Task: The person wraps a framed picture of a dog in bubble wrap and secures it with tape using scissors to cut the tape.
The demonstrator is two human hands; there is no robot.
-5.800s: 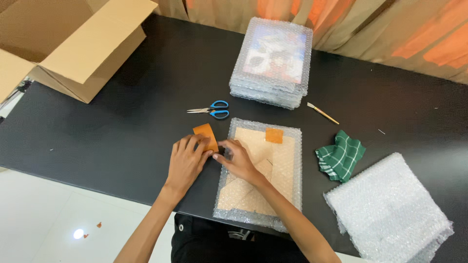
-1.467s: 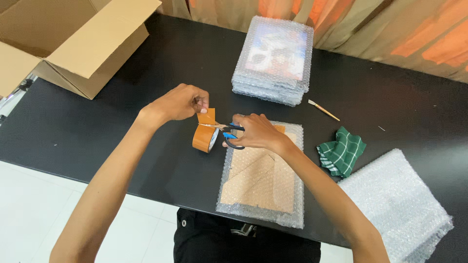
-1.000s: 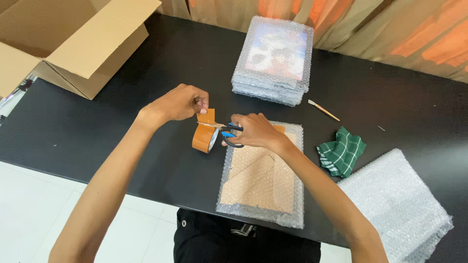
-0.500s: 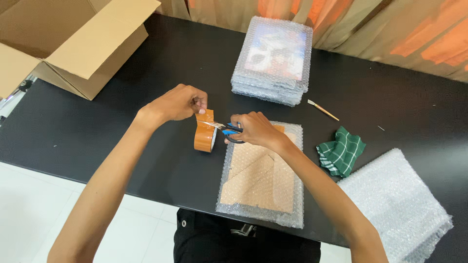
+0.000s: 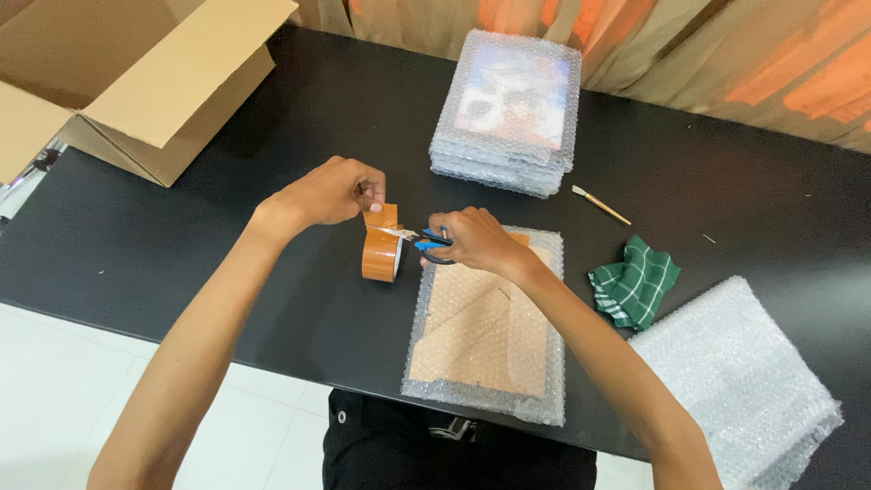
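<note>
Lying on the black surface (image 5: 227, 200) just below the right hand: a flat frame wrapped in bubble wrap (image 5: 485, 331), back side up, one short piece of brown tape already showing at its top edge beside the knuckles, the remaining folds seemingly not yet taped. Sitting well beyond both hands: a stack of finished bubble-wrapped frames (image 5: 508, 109). Waiting far off to the left of the left hand: an open cardboard box (image 5: 136, 82). Resting well to the right of the right arm: a pile of spare bubble wrap sheets (image 5: 735, 381), a green checked cloth (image 5: 635, 281), and a thin brush (image 5: 601, 207) further up.

Judging by this, wrapping nearly done, sealing under way, boxing not begun.

Cutting a fresh strip now. Pinching the free end of the tape between thumb and fingertips with the left hand (image 5: 331, 192), arm raised and reaching in from the lower left, pulling the strip up from the brown tape roll (image 5: 381, 256) hanging just below. Gripping blue-handled scissors (image 5: 419, 240) with the right hand (image 5: 472, 243), fingers curled through the loops, blades meeting the strip between pinch and roll.
</note>
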